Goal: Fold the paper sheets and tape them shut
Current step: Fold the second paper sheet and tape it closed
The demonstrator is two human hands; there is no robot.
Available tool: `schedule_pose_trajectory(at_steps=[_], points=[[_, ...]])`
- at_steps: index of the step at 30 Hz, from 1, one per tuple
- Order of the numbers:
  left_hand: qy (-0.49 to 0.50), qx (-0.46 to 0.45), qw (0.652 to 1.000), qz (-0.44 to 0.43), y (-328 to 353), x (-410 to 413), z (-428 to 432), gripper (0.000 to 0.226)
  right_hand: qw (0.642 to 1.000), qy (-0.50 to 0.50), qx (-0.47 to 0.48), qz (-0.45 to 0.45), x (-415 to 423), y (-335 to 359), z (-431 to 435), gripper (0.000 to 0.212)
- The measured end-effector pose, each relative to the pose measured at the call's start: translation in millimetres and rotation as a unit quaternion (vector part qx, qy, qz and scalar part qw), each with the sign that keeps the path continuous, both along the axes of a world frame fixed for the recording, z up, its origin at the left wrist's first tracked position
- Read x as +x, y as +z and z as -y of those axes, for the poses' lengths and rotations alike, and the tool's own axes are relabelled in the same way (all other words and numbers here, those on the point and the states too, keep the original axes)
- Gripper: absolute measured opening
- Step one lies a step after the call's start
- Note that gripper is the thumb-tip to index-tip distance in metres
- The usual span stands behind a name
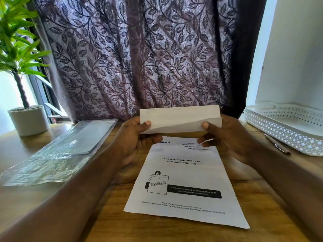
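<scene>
Now: folded sheet (180, 119) is held in the air just above the far edge of the printed sheet (183, 180), clear of it, long edge roughly level. The printed sheet lies flat and unfolded on the desk (108, 215), not yet worked.

Grip: my left hand (138, 138) pinches the folded sheet's left end, thumb on the near face, the other fingers (152, 137) curled under and behind. My right hand (225, 137) pinches the right end the same way, thumb in front. Both are closed on paper; neither is free.

Handling, my estimate: plain office paper, very light, limp across its width, stiffer along the creases. The near flap gapes at the right end, springing away from the layer behind, so the fold will not hold by itself. A hard squeeze would dent it. Dry paper grips well enough that slipping seems unlikely. Best hold is at the two short ends, thumb across all layers, pressing the flap shut and leaving the middle of the seam bare for tape.

Tape: none I can identify. A pale streak by my right lower fingers is too blurred to name.

Also present: plastic sleeve (57, 151) left of the printed sheet; pen (277, 144) and white tray (286, 126) right of it.
</scene>
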State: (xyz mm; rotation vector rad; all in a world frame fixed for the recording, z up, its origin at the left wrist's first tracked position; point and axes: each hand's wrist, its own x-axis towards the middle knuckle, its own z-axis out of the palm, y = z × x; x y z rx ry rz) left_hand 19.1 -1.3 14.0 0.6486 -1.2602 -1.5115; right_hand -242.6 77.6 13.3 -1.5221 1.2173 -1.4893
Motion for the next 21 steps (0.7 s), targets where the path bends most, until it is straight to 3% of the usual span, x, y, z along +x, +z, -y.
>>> schedule_pose_trajectory(at_steps=[4,10,16,19,21], points=[[-0.066,0.004,0.998,-0.005,3,-3,-7,0.054,0.998,-0.053,-0.01,0.031,-1,-1,2,0.026],[-0.006,-0.122,0.988,0.093,-3,-5,-5,0.018,0.997,-0.069,-0.019,0.034,-6,0,4,0.026],[0.011,-0.212,0.954,0.211,-4,0,-5,0.015,0.994,-0.078,-0.04,0.06,-7,1,4,0.024],[-0.006,-0.193,0.963,0.189,-4,-3,-10,0.014,0.987,-0.057,-0.053,0.143,-5,4,3,0.028],[-0.015,-0.167,0.975,0.146,-3,-8,-16,0.016,0.976,0.015,-0.059,0.21,0,6,0,0.039]])
